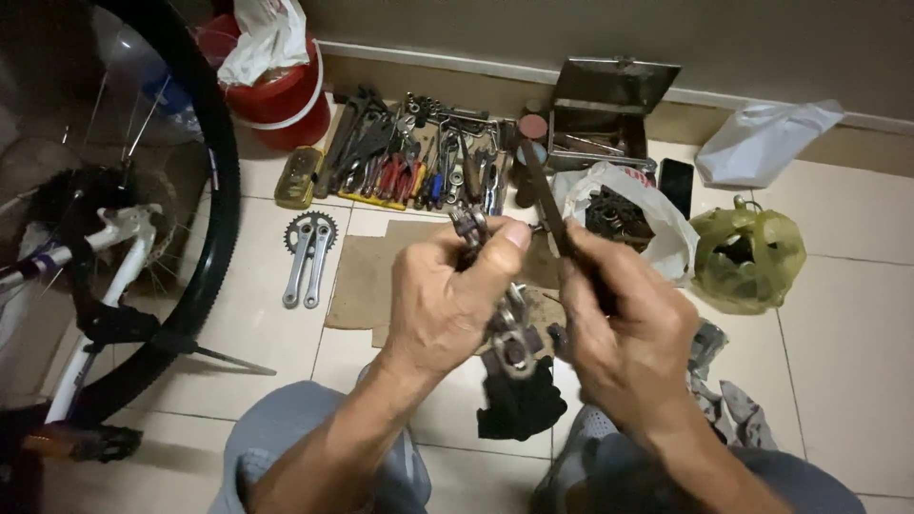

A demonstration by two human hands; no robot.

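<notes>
My left hand (pixel 447 295) grips a greasy metal bicycle part (pixel 505 324), a derailleur-like piece with small wheels, held up at chest height. My right hand (pixel 624 328) is closed around the handle of a long dark flat tool (pixel 545 195) whose blade points up and away. The tool's lower end meets the metal part between my hands. Both hands hover above a piece of brown cardboard (pixel 367 276) and a black rag (pixel 519 405) on the tiled floor. My knees in grey trousers show at the bottom.
A bicycle's rear wheel (pixel 205 190) and white frame stand at left. A crank arm pair (pixel 307 257), a row of hand tools (pixel 409 157), an open metal box (pixel 605 109), a red bucket (pixel 276 90), a phone (pixel 676 186) and white and green plastic bags (pixel 747 252) lie ahead.
</notes>
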